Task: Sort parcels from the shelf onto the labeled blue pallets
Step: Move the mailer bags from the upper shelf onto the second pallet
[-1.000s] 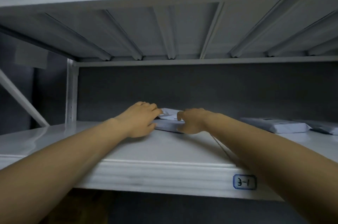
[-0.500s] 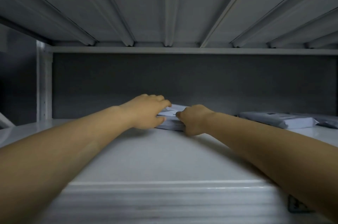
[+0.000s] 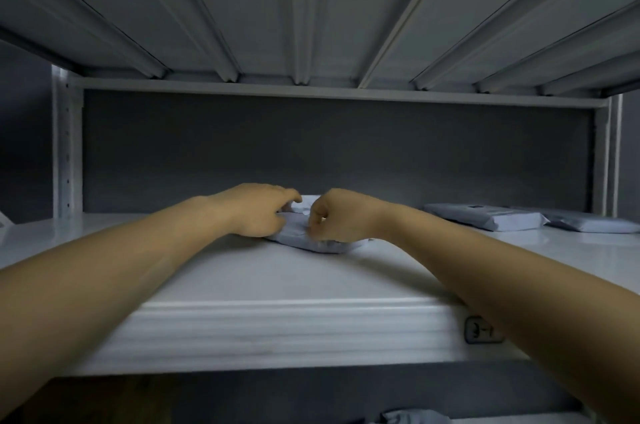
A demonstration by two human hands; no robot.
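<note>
Our left hand (image 3: 256, 210) and right hand (image 3: 341, 217) pinch grey parcel (image 3: 313, 243) lying flat on white shelf (image 3: 277, 285). Right of our grip, well apart: two more parcels (image 3: 485, 217). Shelf label (image 3: 481, 330) under our right forearm.

The hands (image 3: 298, 215) hide most of the grey parcel (image 3: 311, 243).

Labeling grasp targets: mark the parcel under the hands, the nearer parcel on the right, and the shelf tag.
parcel under the hands (image 3: 320, 245): head view, front edge below the knuckles.
nearer right parcel (image 3: 485, 217): head view, top face.
shelf tag (image 3: 479, 330): head view, visible left part; arm hides the rest.
</note>
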